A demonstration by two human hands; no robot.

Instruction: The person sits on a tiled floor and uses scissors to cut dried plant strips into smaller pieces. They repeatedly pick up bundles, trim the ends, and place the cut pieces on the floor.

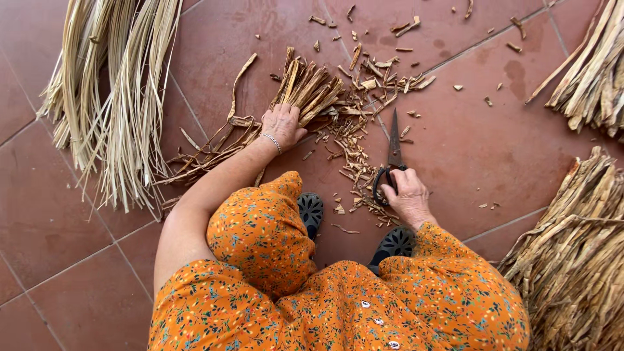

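Note:
My left hand [281, 126] rests on a bundle of dried brown plant stalks [312, 91] lying on the red tile floor, gripping its near end. A thin bracelet is on that wrist. My right hand [406, 195] holds the handles of black scissors [392, 156], whose blades lie closed on the floor and point away from me. Cut scraps of stalk [354, 162] are scattered between the two hands. My knees in orange flowered cloth and dark sandals [312, 209] are below.
A sheaf of long pale split reeds [117, 97] lies at the left. Heaps of dried brown stalks [578, 260] sit at the right and upper right [595, 71]. More chips litter the tiles near the top.

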